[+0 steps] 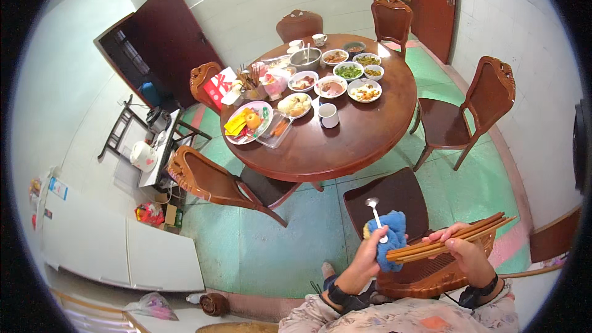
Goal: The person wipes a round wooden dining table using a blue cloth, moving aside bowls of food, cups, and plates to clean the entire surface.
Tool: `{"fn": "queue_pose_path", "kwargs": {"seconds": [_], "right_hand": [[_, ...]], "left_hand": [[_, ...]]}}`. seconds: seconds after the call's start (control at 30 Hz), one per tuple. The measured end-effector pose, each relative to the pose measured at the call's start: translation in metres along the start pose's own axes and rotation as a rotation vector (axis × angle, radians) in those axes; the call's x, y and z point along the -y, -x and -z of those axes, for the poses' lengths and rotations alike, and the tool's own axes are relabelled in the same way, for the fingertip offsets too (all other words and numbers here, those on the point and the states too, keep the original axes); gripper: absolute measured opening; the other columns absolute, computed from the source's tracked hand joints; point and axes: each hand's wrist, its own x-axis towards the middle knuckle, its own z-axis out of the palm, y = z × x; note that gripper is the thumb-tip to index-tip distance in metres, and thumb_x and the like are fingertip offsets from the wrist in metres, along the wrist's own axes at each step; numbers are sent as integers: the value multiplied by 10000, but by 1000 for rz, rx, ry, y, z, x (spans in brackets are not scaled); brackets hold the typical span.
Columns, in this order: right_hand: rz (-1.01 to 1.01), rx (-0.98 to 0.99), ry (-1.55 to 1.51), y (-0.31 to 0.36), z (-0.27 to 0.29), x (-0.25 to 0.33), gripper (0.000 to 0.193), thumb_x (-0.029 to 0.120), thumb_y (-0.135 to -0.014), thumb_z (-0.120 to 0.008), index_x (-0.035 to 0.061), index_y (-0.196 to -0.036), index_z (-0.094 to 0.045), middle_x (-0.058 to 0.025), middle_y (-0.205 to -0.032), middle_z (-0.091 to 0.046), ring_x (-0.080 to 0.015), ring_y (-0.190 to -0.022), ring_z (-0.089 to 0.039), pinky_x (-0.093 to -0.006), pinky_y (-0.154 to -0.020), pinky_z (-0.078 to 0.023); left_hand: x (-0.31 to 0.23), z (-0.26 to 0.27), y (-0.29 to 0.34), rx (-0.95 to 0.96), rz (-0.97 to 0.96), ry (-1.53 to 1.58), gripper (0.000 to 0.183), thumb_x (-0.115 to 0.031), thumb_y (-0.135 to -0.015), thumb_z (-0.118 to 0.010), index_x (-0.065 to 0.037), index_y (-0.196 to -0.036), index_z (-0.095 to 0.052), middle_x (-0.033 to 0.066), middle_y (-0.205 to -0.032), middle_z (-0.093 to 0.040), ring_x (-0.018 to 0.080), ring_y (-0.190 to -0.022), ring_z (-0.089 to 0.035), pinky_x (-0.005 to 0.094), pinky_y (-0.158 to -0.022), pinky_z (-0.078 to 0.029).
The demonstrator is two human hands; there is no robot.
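At the lower right, my left hand [369, 255] is closed round a fluffy blue cloth [395, 224] and a metal spoon [374, 207], whose bowl points up and away from me. My right hand [467, 255] grips a bundle of wooden chopsticks [435, 247], slanting up to the right. The bundle's left ends lie against the cloth beside my left fingers; whether those fingers also pinch them is hidden. Both hands are over a carved wooden chair [425, 266] with a dark seat [387, 200], apart from the dining table.
Ahead stands a round wooden table [364, 132] with several dishes of food, a white cup [328, 116], a steel pot [304, 58] and a fruit plate [248, 122]. Carved chairs surround it, including one at the right [478, 111] and one at the left [228, 179]. A white cabinet [161, 254] is lower left.
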Motion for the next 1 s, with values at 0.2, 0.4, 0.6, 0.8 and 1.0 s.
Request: {"fn": "queue_pose_path", "kwargs": {"seconds": [0.2,0.4,0.6,0.8,1.0], "right_hand": [[203,43,288,-30,-81,-37,79,-39,-844,-513,6,-905,-536,-207,-1088,-603,-243,-1011,-588,-377,-915,-454],[180,44,505,-66,-168,-54,111,-12,-849,-530,-6,-944,-587,-159,-1059,-620,-201,-990,-592,-325,-897,-460],[127,107,362,-105,-233,-79,82,-2,-856,-522,-24,-929,-552,-178,-1026,-618,-236,-997,-592,-369,-912,-458],[182,293,306,-146,-270,-102,77,-48,-838,-496,-22,-897,-537,-207,-1017,-617,-271,-1003,-597,-393,-918,-454],[294,227,201,-197,-297,-92,68,-8,-855,-465,-13,-878,-528,-207,-961,-633,-269,-958,-617,-411,-882,-475]], "left_hand": [[-52,50,5,13,129,111,431,-329,-865,-543,2,-1137,-492,200,-1003,-617,312,-861,-633,409,-783,-526],[-117,92,35,-73,51,137,429,-333,-861,-529,7,-1122,-504,196,-985,-621,300,-850,-631,408,-781,-524],[-160,135,64,-180,-68,203,317,-279,-859,-559,-35,-1059,-528,182,-935,-631,295,-798,-638,403,-746,-532],[-206,161,98,-270,-175,270,323,-289,-865,-544,-33,-1062,-528,156,-923,-622,281,-811,-626,389,-754,-525],[-242,188,109,-235,-354,330,357,-315,-893,-488,-20,-1091,-524,130,-991,-613,255,-909,-613,415,-824,-505]]}}
